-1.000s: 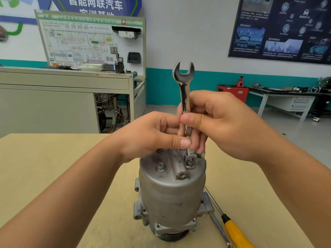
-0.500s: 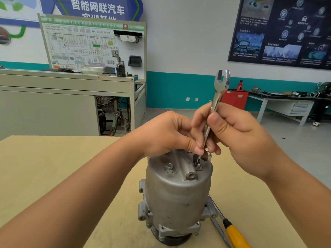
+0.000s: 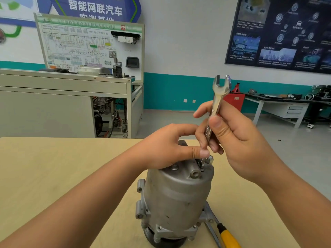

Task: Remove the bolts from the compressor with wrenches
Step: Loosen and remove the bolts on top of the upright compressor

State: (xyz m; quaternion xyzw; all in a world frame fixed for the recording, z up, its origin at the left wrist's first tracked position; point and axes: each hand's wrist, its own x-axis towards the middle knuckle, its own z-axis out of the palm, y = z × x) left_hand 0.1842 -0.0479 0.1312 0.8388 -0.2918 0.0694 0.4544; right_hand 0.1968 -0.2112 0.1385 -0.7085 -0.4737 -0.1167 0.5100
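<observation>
**A:** Status on the bolts?

**B:** Nearest first: a yellow-handled screwdriver (image 3: pixel 230 238) lies on the pale wooden tabletop (image 3: pixel 53 176), touching a flat steel tool (image 3: pixel 210 219) at the foot of the grey cast-metal cylindrical compressor (image 3: pixel 177 197). The compressor stands on end near the tabletop's front edge, bolt face up.

**A:** Bolts out?

**B:** None lying loose that I can see. One seated hex bolt (image 3: pixel 174 167) is flush on the top face. Right of it, a raised steel bolt (image 3: pixel 208 160) stands proud of the housing, so I'd judge it mostly backed out. The round open bore (image 3: pixel 194 174) in front could be a port or an emptied hole, can't tell.

**A:** Hands?

**B:** The left hand (image 3: pixel 172 145) rests on the compressor top, fingers curled, thumb tip right at the raised bolt's head. Whether it actually pinches the bolt, can't tell; the fingers behind are hidden. The right hand (image 3: pixel 238 138) is closed round the shank of a silver open-ended wrench (image 3: pixel 219 97), thumb pressed on the flat. The wrench is near upright, leaning right, free end in the air. Its lower end is hidden behind the fingers, so I can't say it's on the bolt.

**A:** Remaining?

**B:** My read: early. Lift this bolt out, then the seated one, plus any under the left hand. Far side of the room has a grey metal cabinet (image 3: pixel 53 104) and a white wiring-diagram board (image 3: pixel 80 47), not involved.
</observation>
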